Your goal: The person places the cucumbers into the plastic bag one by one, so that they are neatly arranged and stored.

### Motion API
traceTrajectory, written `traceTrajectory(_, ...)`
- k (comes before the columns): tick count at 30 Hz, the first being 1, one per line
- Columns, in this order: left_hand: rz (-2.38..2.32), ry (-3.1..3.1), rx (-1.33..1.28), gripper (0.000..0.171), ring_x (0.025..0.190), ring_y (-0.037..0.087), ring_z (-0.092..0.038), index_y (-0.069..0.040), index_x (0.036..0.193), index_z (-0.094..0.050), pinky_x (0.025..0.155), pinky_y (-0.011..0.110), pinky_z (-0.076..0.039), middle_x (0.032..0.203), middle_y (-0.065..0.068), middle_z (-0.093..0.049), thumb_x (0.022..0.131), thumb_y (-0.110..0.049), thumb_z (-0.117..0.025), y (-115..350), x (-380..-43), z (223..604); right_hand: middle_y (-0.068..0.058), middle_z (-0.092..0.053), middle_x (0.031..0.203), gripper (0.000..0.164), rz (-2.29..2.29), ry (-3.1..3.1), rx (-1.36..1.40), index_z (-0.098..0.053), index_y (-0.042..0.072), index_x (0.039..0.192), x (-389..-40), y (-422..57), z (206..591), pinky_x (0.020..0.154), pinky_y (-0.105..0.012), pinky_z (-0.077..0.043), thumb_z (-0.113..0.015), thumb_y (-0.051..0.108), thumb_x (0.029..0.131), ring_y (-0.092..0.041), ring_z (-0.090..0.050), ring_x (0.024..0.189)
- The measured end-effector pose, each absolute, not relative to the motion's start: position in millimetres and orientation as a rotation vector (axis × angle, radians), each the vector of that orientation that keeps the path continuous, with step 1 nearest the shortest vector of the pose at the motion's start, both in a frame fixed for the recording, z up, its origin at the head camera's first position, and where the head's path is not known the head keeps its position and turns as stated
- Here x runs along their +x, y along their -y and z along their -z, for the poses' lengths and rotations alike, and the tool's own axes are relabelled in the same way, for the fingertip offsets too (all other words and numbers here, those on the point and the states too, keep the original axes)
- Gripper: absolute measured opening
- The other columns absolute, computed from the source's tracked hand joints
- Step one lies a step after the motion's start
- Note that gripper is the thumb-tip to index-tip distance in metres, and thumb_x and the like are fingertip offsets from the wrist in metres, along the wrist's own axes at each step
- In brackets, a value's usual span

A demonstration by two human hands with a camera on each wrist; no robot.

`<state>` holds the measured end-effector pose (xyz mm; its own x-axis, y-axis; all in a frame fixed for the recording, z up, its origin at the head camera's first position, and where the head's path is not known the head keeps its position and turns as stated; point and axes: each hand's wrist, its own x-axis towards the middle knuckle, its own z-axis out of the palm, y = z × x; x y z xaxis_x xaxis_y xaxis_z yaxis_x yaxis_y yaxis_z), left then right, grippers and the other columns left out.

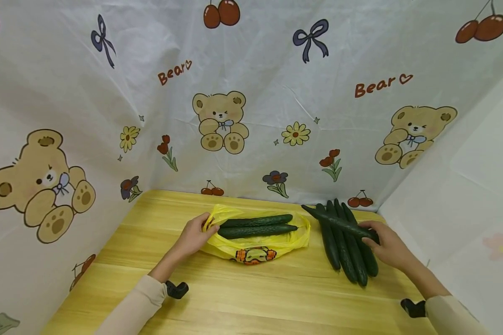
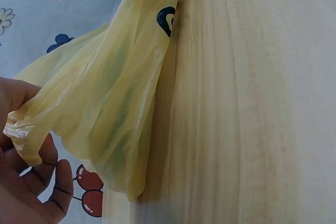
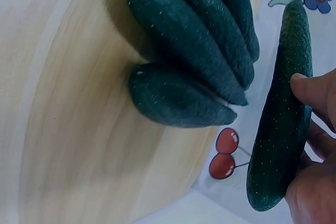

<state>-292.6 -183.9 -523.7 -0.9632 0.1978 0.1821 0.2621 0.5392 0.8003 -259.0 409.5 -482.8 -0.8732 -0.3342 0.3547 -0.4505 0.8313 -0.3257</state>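
A yellow plastic bag (image 1: 293, 241) lies on its side on the table, with two cucumbers (image 1: 257, 230) visible in its mouth. My left hand (image 1: 194, 235) pinches the bag's left edge; in the left wrist view the gathered yellow film (image 2: 26, 129) sits between thumb and fingers. On the right, my right hand (image 1: 383, 244) grips a single cucumber (image 1: 339, 223) by its near end, above several others. In the right wrist view that held cucumber (image 3: 281, 114) is apart from the pile, thumb on one side and fingers behind.
Several cucumbers (image 1: 348, 253) lie side by side at the table's right. The wooden table (image 1: 234, 298) meets a bear-printed cloth (image 1: 255, 172) behind and at the left, and a white sheet (image 1: 465, 200) at the right. Dark wrist-worn pieces (image 1: 177, 290) sit by each sleeve.
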Motion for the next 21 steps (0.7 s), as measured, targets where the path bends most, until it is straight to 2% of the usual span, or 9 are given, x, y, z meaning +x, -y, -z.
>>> traceTrajectory(9, 1.414, 2.706, -0.416, 0.019, 0.063, 0.016, -0.043, -0.016, 0.1, -0.058, 0.059, 0.027, -0.039, 0.08, 0.006, -0.049, 0.107, -0.029, -0.07, 184.6, -292.2, 522.8, -0.022, -0.07, 0.132, 0.039, -0.544, 2.738, 0.74, -0.065, 0.0, 0.136, -262.4, -379.2, 472.0, 0.096, -0.064, -0.053, -0.075, -0.001, 0.098, -0.046, -0.066, 0.12)
traceTrajectory(21, 1.428, 2.71, -0.411, 0.022, 0.064, 0.016, -0.043, -0.016, 0.099, -0.057, 0.06, 0.027, -0.039, 0.081, 0.005, -0.049, 0.107, -0.032, -0.069, 184.2, -291.1, 522.9, -0.013, -0.071, 0.132, 0.041, -0.405, 2.739, 0.978, -0.065, 0.003, 0.135, -274.5, -332.9, 448.5, 0.099, -0.058, -0.056, -0.076, -0.002, 0.096, -0.037, -0.068, 0.121)
